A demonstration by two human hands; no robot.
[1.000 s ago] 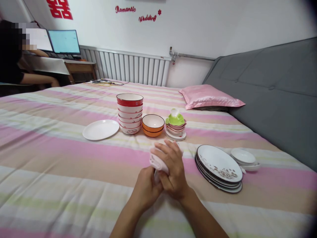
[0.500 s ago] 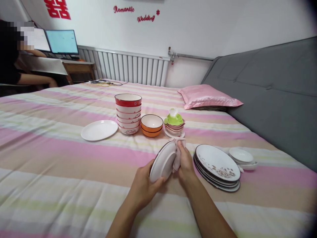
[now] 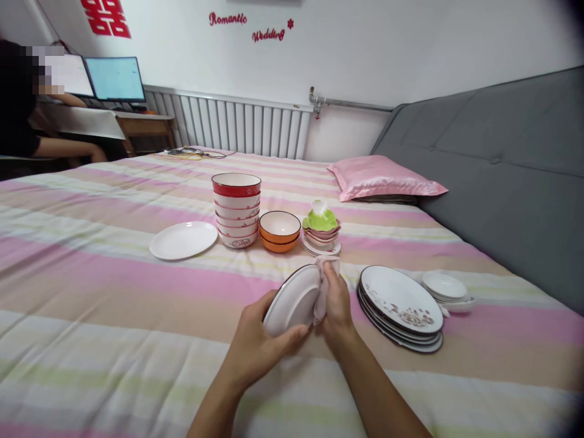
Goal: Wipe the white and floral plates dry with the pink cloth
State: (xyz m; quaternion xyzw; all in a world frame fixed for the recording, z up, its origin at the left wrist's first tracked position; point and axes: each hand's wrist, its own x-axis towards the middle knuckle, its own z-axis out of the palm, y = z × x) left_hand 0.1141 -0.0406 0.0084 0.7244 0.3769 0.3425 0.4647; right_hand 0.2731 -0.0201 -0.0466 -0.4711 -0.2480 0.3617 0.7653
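Observation:
My left hand (image 3: pixel 255 344) grips a white plate (image 3: pixel 292 301) by its lower edge and holds it tilted above the bed, underside toward me. My right hand (image 3: pixel 336 307) presses a pale pink cloth (image 3: pixel 323 286) against the plate's far face, fingers closed on the cloth. Just right of my hands lies a stack of dark-rimmed flowered plates (image 3: pixel 401 307).
On the striped bedspread (image 3: pixel 114 292) sit a white plate (image 3: pixel 184 239), a stack of red and white bowls (image 3: pixel 236 208), orange bowls (image 3: pixel 279 231), small pink and green dishes (image 3: pixel 321 230) and small white dishes (image 3: pixel 447 289). A person sits at a desk far left.
A second ago both hands were bunched around the cloth with the plate hidden. The plate has since turned up on edge, showing its underside, and my hands have shifted slightly left and lower.

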